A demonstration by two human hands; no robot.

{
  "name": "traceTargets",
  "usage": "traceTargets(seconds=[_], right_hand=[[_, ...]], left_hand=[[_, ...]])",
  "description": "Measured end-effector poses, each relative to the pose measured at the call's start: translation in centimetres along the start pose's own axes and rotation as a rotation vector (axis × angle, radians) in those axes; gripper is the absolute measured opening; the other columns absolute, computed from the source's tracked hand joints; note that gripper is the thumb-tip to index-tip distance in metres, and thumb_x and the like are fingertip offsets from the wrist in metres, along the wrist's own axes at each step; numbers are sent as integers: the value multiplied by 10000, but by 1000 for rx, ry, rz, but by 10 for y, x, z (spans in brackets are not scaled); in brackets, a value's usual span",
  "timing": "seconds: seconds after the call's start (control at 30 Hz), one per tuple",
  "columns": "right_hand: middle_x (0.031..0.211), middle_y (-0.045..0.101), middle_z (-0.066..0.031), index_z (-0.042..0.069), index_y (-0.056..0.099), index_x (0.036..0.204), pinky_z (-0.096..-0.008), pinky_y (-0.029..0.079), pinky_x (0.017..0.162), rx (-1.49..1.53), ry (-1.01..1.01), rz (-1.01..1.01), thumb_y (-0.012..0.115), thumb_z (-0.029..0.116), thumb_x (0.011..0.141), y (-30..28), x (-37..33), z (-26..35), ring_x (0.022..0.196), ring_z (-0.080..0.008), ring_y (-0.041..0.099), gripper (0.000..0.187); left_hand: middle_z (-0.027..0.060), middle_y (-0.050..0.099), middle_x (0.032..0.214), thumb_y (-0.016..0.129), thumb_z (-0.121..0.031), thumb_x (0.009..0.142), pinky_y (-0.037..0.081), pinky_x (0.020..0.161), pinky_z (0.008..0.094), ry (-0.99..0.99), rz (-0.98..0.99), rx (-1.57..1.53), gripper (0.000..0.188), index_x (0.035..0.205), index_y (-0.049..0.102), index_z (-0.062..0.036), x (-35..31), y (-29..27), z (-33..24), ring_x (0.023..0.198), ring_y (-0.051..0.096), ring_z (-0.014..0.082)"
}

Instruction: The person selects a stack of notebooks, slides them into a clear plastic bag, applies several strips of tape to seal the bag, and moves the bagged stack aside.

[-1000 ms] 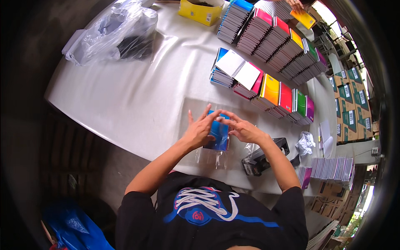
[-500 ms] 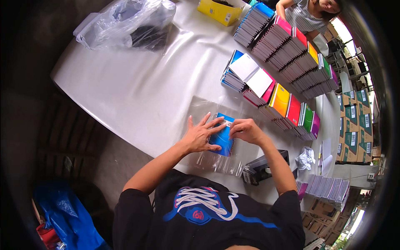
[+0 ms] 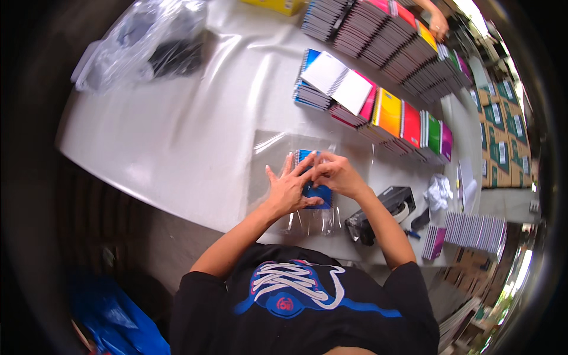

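A small blue spiral notebook (image 3: 321, 194) lies on the table in front of me, with clear plastic film (image 3: 264, 155) spread around it. My left hand (image 3: 289, 190) rests on the notebook's left part, fingers stretched and apart. Over the notebook's upper right part, my right hand (image 3: 338, 176) is closed in a pinch, its fingertips close to the left fingers. Whatever it pinches, if anything, is hidden and slightly blurred. Beside my right forearm stands a black tape dispenser (image 3: 384, 208).
Notebook stacks in several colours (image 3: 387, 115) stand beyond my hands, an open notebook (image 3: 338, 81) on top. Another person's hand (image 3: 438, 26) touches the far row. A plastic bag (image 3: 142, 44) lies far left. Crumpled white paper (image 3: 438, 191) and more notebooks (image 3: 475, 231) sit at right.
The view has shifted, so the stacks appear higher. My right hand has moved left over the notebook, closer to my left hand, which stays spread on it.
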State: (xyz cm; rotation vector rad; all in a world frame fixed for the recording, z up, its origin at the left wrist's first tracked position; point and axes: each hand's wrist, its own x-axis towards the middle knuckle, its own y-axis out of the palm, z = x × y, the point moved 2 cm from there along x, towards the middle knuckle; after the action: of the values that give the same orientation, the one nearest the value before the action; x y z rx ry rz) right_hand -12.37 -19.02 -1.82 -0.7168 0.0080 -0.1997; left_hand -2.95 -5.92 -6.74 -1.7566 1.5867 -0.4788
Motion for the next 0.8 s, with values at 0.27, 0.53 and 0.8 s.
traceTargets(seconds=[0.27,0.53,0.8], right_hand=[[1474,170,-135,277,302,1419,-379,509,864,-123,130,-161,671,-107,614,20,-8,25,1229,-367,426,966],[1496,135,-143,340,299,1413,-438,433,958,-293,302,-234,740,-31,609,20,-5,43,1135,-357,510,990],[1176,461,-144,61,509,1190,-360,435,827,-422,1038,-1433,727,189,768,63,-140,86,1036,-291,492,492]], left_hand=[[184,-39,1509,749,-309,729,171,1106,514,292,-415,-676,621,1284,508,-170,7,-3,21,1387,118,380],[189,89,1501,781,-304,676,464,901,404,248,-231,-184,497,1153,641,-294,20,-24,28,1208,471,336],[236,72,1488,816,-281,675,545,630,277,136,-111,-314,565,1200,610,-307,18,-29,30,602,619,142]])
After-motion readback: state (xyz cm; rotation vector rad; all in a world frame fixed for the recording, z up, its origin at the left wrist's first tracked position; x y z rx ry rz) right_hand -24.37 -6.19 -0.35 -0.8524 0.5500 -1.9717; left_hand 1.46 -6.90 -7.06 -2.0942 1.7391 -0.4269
